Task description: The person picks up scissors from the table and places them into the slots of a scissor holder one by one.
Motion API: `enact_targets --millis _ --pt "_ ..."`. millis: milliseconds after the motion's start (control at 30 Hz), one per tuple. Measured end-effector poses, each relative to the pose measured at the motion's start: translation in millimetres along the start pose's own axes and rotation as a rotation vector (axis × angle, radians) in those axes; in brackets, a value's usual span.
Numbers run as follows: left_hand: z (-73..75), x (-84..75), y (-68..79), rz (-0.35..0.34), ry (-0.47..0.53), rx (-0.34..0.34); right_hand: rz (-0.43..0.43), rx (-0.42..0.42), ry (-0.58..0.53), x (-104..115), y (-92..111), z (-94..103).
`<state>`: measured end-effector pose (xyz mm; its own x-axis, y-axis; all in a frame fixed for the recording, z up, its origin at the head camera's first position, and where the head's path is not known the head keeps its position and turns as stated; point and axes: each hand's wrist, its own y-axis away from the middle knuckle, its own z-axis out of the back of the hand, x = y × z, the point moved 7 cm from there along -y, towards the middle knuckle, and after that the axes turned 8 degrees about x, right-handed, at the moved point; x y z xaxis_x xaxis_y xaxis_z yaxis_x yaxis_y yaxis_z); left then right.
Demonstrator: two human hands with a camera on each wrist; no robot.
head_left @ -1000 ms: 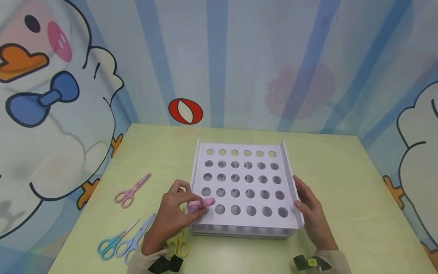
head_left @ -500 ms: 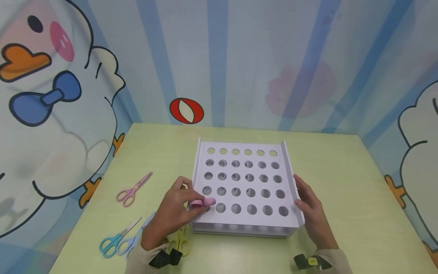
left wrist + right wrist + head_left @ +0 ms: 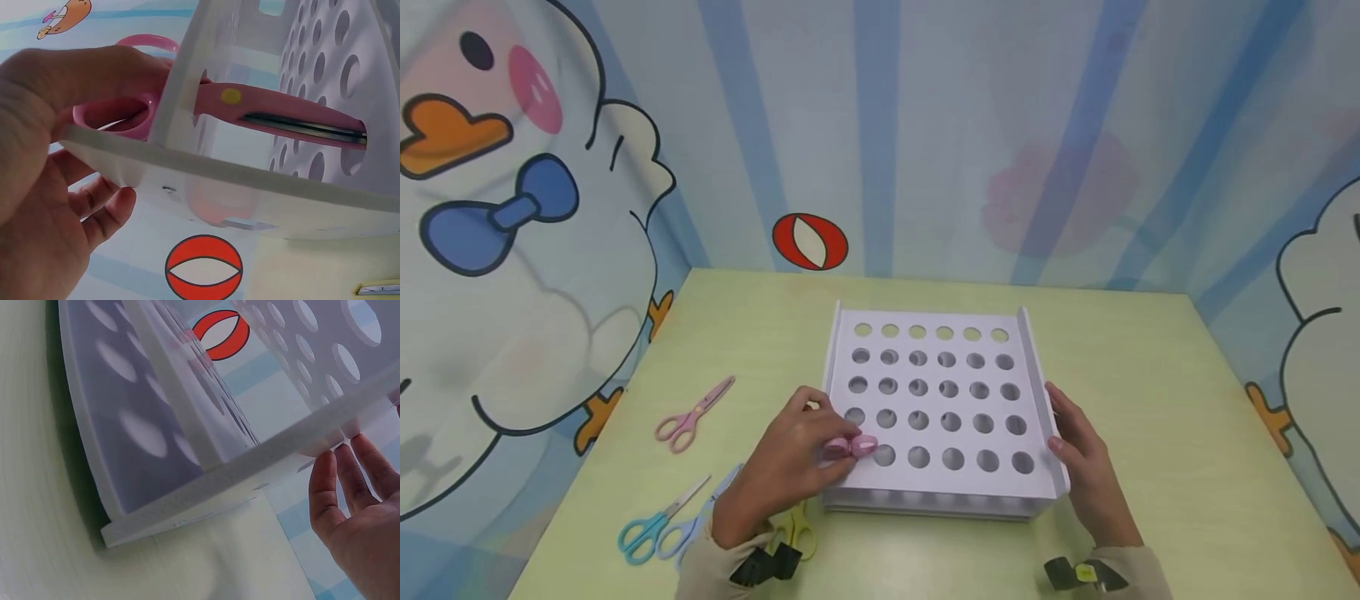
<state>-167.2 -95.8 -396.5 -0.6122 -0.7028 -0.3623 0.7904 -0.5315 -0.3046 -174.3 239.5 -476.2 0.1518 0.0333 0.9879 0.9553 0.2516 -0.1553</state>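
Note:
My left hand [image 3: 793, 467] pinches the handles of pink scissors [image 3: 850, 447] at the front left corner of a white rack [image 3: 898, 483] with rows of round holes. In the left wrist view, the scissors' pink blade cover [image 3: 281, 112] passes through the upper panel. Its tip reaches a hole in the lower panel. The thumb and fingers partly cover the pink loops. On the other side, my right hand [image 3: 1086, 475] rests against the rack's right side wall [image 3: 1039, 400]. Its fingertips [image 3: 325, 465] touch that wall from outside, fingers loosely bent.
Left of the rack lie pink scissors [image 3: 688, 418], teal scissors [image 3: 643, 533] and light blue scissors [image 3: 679, 537], partly behind the left arm. Yellow scissors [image 3: 801, 533] lie beside the rack's front left corner. A printed wall [image 3: 940, 150] stands behind the pale green table [image 3: 1150, 375].
The left hand has shifted slightly right, and the pink scissors' handles have turned a little at the corner hole. Right hand and rack keep their places.

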Motion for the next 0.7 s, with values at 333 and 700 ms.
enact_targets --millis 333,700 --pt "6.7 5.1 6.4 0.044 0.095 -0.042 0.018 -0.013 -0.008 1.1 1.6 0.5" --pt "17.4 14.0 17.5 0.083 0.253 -0.144 0.012 -0.021 -0.021 1.0 2.4 0.0"
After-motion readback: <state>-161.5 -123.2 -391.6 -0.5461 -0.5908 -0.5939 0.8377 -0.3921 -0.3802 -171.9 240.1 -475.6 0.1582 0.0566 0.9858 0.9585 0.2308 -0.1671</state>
